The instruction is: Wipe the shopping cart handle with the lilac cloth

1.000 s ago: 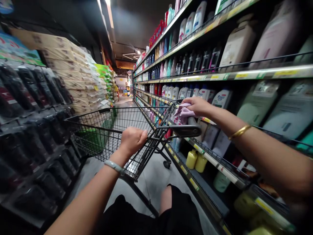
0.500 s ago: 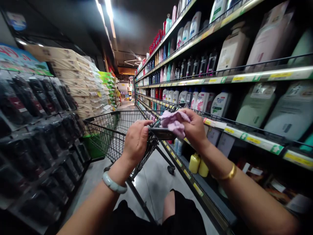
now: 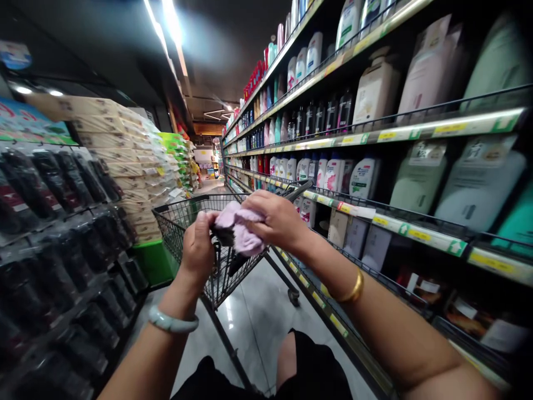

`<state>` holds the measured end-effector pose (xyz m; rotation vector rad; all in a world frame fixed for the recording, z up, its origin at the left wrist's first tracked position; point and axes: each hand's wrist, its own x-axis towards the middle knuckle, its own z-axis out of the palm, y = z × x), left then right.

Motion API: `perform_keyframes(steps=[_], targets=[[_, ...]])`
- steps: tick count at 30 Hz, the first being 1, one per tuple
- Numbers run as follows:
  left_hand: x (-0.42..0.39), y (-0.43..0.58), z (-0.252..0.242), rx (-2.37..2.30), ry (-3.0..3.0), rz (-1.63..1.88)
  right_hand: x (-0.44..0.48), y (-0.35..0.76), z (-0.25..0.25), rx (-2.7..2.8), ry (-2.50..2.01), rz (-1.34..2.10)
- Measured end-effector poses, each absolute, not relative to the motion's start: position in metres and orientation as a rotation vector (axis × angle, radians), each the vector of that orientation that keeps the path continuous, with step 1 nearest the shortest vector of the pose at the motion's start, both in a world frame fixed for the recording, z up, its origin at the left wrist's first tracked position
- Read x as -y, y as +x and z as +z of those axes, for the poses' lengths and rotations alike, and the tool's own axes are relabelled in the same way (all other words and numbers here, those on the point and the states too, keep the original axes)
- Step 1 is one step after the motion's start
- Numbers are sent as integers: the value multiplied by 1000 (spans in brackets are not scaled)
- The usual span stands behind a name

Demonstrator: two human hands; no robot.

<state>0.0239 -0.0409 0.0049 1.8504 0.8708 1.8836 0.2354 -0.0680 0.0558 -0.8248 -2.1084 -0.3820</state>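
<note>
A lilac cloth [image 3: 245, 236] is bunched in my right hand [image 3: 277, 219], its fingers closed and pressing it onto the dark handle [image 3: 226, 234] of a shopping cart. My left hand [image 3: 196, 250] is closed around the left part of that handle, thumb up, fingertips near the cloth's edge. Most of the handle is hidden under the cloth and my hands. Beyond them stands the black wire basket of the cart [image 3: 179, 214]. A pale bangle [image 3: 172, 321] circles my left wrist and a gold bracelet [image 3: 353, 289] my right.
Shelves of shampoo bottles [image 3: 364, 178] and large pump bottles [image 3: 418, 178] line the right side. Packaged dark goods [image 3: 54, 222] hang on a rack at left, close to stacked cartons [image 3: 120, 161] and a green bin [image 3: 156, 261]. A cart wheel [image 3: 293, 297] rests on the tiled floor [image 3: 254, 311].
My right hand has moved left along the handle with the cloth, now close to my left hand. My left hand has shifted slightly left and down in view.
</note>
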Motion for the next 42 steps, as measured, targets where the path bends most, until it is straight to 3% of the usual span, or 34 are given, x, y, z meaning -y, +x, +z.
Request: perform_keyframes(steps=[5,12,19,25,32,35,42], targets=[[49,19,8,-957,1880,1851,46,248,52,1859,-1172,-325],[67,20,4,-1104,2298,1992,65,226,56,2192,-789,-259],[61,14,11,-1267,2428,1885,22,230,108,2284,-1438,-152],[58,-1,8,-1224,2410,1993,33,178,130,2639,-1042,296],[62,-28,10,-1181,2379,1919,-9,254,116,2341,-1501,80],[63,-33,10,-1148,2317,1946,-6,238,122,2372,-1592,113],[69,-53,9,-1236,2122,2044,39,151,118,2589,-908,54]])
